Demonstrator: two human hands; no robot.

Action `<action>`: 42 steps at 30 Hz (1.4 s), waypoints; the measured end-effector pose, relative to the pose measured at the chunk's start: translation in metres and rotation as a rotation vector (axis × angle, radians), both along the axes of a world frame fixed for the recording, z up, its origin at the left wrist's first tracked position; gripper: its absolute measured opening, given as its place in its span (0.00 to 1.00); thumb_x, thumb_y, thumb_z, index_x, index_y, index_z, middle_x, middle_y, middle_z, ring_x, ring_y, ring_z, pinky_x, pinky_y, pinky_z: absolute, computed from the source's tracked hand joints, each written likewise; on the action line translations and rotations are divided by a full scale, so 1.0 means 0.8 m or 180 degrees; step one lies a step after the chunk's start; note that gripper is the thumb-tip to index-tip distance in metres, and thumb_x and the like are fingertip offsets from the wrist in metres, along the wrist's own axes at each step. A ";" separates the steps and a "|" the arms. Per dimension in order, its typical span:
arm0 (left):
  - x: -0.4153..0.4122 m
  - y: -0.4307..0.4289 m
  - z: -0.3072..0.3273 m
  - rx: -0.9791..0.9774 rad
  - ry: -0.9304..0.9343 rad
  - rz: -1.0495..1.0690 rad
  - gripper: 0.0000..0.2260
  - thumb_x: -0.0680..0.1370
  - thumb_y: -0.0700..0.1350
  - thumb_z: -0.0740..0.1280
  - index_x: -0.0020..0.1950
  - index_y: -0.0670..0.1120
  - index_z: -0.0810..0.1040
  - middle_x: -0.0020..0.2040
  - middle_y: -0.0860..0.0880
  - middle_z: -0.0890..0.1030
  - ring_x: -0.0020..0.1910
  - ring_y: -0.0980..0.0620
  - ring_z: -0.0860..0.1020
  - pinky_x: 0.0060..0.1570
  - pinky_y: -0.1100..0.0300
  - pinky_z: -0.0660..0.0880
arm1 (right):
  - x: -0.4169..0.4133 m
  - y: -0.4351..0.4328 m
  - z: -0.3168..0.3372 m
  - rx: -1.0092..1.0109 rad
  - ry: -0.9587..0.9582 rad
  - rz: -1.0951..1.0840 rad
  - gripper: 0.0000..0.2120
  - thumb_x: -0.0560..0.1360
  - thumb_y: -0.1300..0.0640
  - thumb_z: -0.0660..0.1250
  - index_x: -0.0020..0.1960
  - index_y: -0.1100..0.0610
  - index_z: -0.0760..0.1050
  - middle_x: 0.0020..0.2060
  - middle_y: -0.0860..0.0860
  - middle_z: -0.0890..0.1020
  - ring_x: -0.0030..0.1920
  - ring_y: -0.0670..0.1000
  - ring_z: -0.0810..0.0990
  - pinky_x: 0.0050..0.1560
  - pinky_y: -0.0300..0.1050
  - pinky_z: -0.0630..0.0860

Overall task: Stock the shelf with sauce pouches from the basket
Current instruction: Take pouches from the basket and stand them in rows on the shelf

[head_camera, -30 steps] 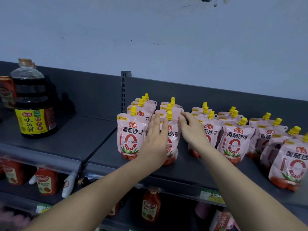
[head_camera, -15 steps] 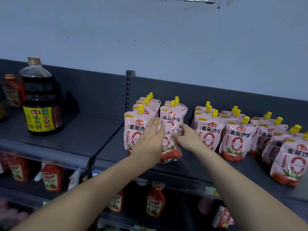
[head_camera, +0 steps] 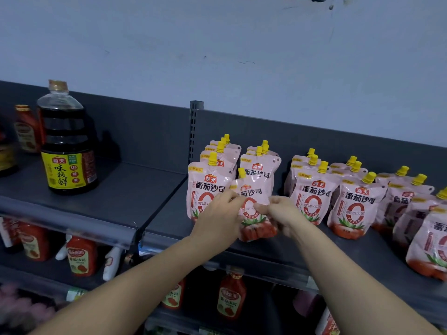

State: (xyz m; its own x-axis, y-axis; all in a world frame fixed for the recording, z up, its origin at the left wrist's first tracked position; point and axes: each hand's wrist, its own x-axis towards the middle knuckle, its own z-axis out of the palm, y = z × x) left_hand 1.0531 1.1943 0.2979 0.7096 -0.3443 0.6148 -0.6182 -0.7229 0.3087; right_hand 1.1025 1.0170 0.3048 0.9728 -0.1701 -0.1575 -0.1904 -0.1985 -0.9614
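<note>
Pink tomato sauce pouches with yellow caps stand in several rows on the dark grey shelf (head_camera: 169, 221). At the front of the second row, one sauce pouch (head_camera: 254, 209) leans slightly left, near the shelf's front edge. My left hand (head_camera: 217, 221) pinches its left side and my right hand (head_camera: 280, 213) pinches its right side. A full row of pouches (head_camera: 208, 187) stands just left of it, and more pouches (head_camera: 312, 197) stand to the right. The basket is not in view.
A large soy sauce bottle (head_camera: 67, 146) stands on the left shelf section, with smaller bottles (head_camera: 26, 129) behind it. Red ketchup bottles (head_camera: 82, 257) fill the shelf below. A slotted upright post (head_camera: 194, 126) divides the back panel. Bare shelf lies between the soy bottle and the pouches.
Both hands went from lying flat on the front pouches to pinching one pouch by its sides. That pouch has come forward toward the shelf edge and tilted.
</note>
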 end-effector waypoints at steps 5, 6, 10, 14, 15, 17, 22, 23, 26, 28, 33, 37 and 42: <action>0.008 -0.027 -0.002 -0.0501 0.0650 0.0017 0.22 0.79 0.43 0.63 0.72 0.44 0.63 0.68 0.48 0.67 0.69 0.50 0.64 0.55 0.66 0.65 | -0.014 -0.023 0.013 0.0682 -0.0740 0.0211 0.13 0.71 0.63 0.74 0.54 0.61 0.78 0.43 0.55 0.87 0.43 0.54 0.87 0.34 0.42 0.81; 0.009 -0.034 0.000 -0.0671 0.0807 0.0020 0.26 0.79 0.43 0.63 0.75 0.45 0.58 0.72 0.48 0.63 0.72 0.52 0.59 0.58 0.66 0.61 | -0.016 -0.026 0.016 0.0787 -0.0850 0.0237 0.14 0.70 0.62 0.74 0.55 0.61 0.78 0.45 0.55 0.87 0.45 0.55 0.86 0.37 0.44 0.81; 0.010 -0.052 0.013 -0.1481 0.1487 -0.0449 0.27 0.79 0.44 0.64 0.75 0.52 0.56 0.66 0.64 0.67 0.54 0.81 0.59 0.61 0.65 0.56 | -0.019 -0.036 0.026 0.1056 -0.1108 0.0243 0.19 0.64 0.59 0.76 0.53 0.61 0.79 0.47 0.57 0.86 0.48 0.57 0.86 0.45 0.49 0.81; 0.013 -0.063 0.024 -0.2633 0.2363 -0.0939 0.16 0.78 0.41 0.66 0.61 0.57 0.68 0.57 0.60 0.77 0.57 0.62 0.75 0.61 0.48 0.75 | -0.024 -0.045 0.025 0.1162 -0.1119 0.0228 0.21 0.61 0.57 0.77 0.52 0.63 0.80 0.48 0.60 0.86 0.48 0.59 0.85 0.50 0.54 0.81; 0.013 -0.064 0.027 -0.2711 0.2368 -0.0875 0.15 0.78 0.40 0.67 0.58 0.58 0.69 0.59 0.54 0.79 0.57 0.55 0.77 0.59 0.47 0.76 | -0.026 -0.048 0.024 0.1169 -0.1083 0.0266 0.20 0.62 0.56 0.76 0.52 0.62 0.81 0.48 0.60 0.86 0.49 0.60 0.85 0.51 0.54 0.81; 0.016 -0.068 0.027 -0.2924 0.2313 -0.0792 0.15 0.78 0.38 0.67 0.53 0.59 0.71 0.58 0.51 0.80 0.56 0.51 0.78 0.57 0.48 0.78 | -0.031 -0.053 0.023 0.1090 -0.1005 0.0363 0.18 0.67 0.53 0.75 0.52 0.61 0.81 0.49 0.58 0.86 0.49 0.58 0.85 0.47 0.51 0.81; 0.021 -0.076 0.025 -0.3138 0.2204 -0.0779 0.16 0.77 0.37 0.67 0.50 0.59 0.70 0.50 0.57 0.79 0.53 0.54 0.79 0.53 0.52 0.79 | -0.039 -0.059 0.027 0.0563 -0.1117 0.0132 0.11 0.73 0.51 0.72 0.40 0.59 0.78 0.37 0.54 0.86 0.36 0.50 0.85 0.30 0.40 0.78; 0.021 -0.077 0.024 -0.3139 0.2183 -0.0778 0.16 0.77 0.37 0.67 0.49 0.59 0.71 0.50 0.57 0.79 0.53 0.54 0.79 0.53 0.52 0.79 | -0.040 -0.060 0.028 0.0475 -0.1216 0.0065 0.11 0.73 0.53 0.73 0.37 0.59 0.76 0.33 0.52 0.85 0.33 0.49 0.84 0.28 0.38 0.77; 0.020 -0.083 0.021 -0.3127 0.2191 -0.0768 0.15 0.77 0.37 0.67 0.48 0.59 0.72 0.52 0.54 0.80 0.53 0.54 0.79 0.52 0.52 0.79 | -0.038 -0.061 0.026 0.0144 -0.1569 -0.0138 0.15 0.71 0.57 0.74 0.33 0.57 0.69 0.24 0.45 0.80 0.27 0.42 0.81 0.25 0.35 0.74; 0.023 -0.084 0.019 -0.3183 0.2294 -0.0736 0.15 0.77 0.36 0.67 0.49 0.58 0.71 0.55 0.50 0.81 0.55 0.51 0.79 0.54 0.50 0.79 | -0.036 -0.065 0.025 0.0081 -0.1659 -0.0116 0.17 0.71 0.56 0.75 0.32 0.56 0.68 0.22 0.45 0.78 0.25 0.42 0.79 0.23 0.35 0.72; 0.035 -0.069 0.011 -0.2999 0.2435 -0.0589 0.19 0.75 0.29 0.66 0.57 0.50 0.70 0.55 0.47 0.80 0.50 0.55 0.80 0.40 0.64 0.79 | -0.022 -0.073 0.013 -0.0039 -0.1206 0.0332 0.13 0.68 0.61 0.77 0.36 0.56 0.72 0.26 0.48 0.81 0.28 0.47 0.81 0.26 0.39 0.77; 0.041 -0.062 -0.001 -0.2476 0.2406 -0.0237 0.15 0.77 0.35 0.67 0.60 0.49 0.71 0.59 0.50 0.79 0.57 0.52 0.77 0.51 0.56 0.79 | -0.008 -0.071 -0.007 -0.0218 -0.1133 0.0415 0.14 0.67 0.67 0.76 0.35 0.57 0.71 0.27 0.51 0.81 0.30 0.49 0.80 0.32 0.41 0.79; 0.051 -0.062 -0.008 -0.2030 0.2108 0.0107 0.14 0.78 0.36 0.64 0.62 0.49 0.73 0.61 0.50 0.78 0.60 0.52 0.74 0.52 0.59 0.73 | 0.002 -0.067 -0.020 -0.0516 -0.1165 0.0307 0.13 0.68 0.65 0.77 0.36 0.60 0.72 0.28 0.54 0.79 0.33 0.53 0.80 0.38 0.49 0.82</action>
State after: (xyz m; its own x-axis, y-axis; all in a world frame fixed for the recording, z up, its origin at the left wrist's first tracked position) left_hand 1.0942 1.1446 0.2913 0.9879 -0.0525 0.1458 -0.1549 -0.3086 0.9385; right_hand 1.1044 0.9636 0.2888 0.9723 -0.0696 0.2232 0.1853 -0.3531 -0.9170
